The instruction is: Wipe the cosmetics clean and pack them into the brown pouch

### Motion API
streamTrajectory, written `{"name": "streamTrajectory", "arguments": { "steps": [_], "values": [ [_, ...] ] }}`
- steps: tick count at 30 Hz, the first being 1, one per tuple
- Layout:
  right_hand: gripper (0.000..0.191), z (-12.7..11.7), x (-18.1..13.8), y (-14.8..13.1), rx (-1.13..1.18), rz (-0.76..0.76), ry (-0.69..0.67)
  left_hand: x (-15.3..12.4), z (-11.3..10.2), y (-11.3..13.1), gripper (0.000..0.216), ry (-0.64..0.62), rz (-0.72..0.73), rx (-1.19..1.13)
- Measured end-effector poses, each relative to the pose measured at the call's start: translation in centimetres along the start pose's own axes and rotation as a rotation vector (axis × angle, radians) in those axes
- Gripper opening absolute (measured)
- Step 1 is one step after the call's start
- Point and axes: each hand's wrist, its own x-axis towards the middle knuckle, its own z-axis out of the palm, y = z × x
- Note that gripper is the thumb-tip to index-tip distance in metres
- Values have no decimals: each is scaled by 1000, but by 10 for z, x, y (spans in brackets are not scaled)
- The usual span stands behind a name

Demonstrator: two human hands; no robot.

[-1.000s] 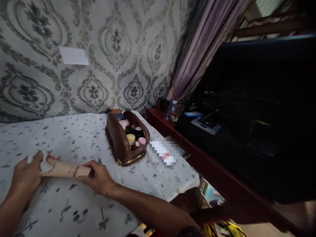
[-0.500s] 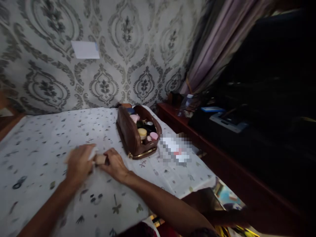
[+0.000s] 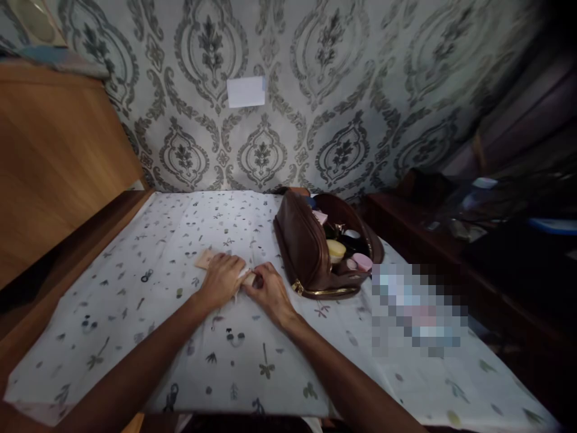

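Note:
A beige tube lies across both my hands, low over the cloth-covered table. My left hand is closed around its middle, with a bit of thin white cloth or tissue showing by the fingers. The fingers of my right hand pinch the tube's right end, which looks darker at the tip. Most of the tube is hidden under my left hand. Just right of my hands stands an open brown cosmetic bag, holding a yellow-lidded jar, a pink-lidded jar and other small items.
A patterned white tablecloth covers the table. On the right is a pixelated patch, its content unreadable. Beyond it runs a dark red ledge. A wooden cabinet borders the left, and the papered wall the back.
My view has swung left, so the bag and my hands appear further right, and the wooden cabinet shows. Both hands keep hold of the tube, now closer together.

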Motion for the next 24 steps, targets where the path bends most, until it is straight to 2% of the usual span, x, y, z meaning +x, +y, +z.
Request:
{"name": "streamTrajectory", "arguments": {
  "steps": [6, 10, 17, 20, 24],
  "values": [
    [18, -5, 1, -2, 6, 29, -42, -5, -1, -52, 32, -15, -189, 59],
    [16, -6, 1, -5, 14, 47, -43, -9, 1, -72, 35, -17, -294, 78],
    [10, -11, -1, -12, 31, 9, -81, -15, -1, -74, 42, -15, -452, 84],
    [10, -13, -1, -13, 28, 27, -108, -17, 0, -74, 42, -8, -464, 45],
    [14, -14, -2, -15, 30, 67, -100, -17, 0, -77, 31, 51, -449, -30]
  ]
}}
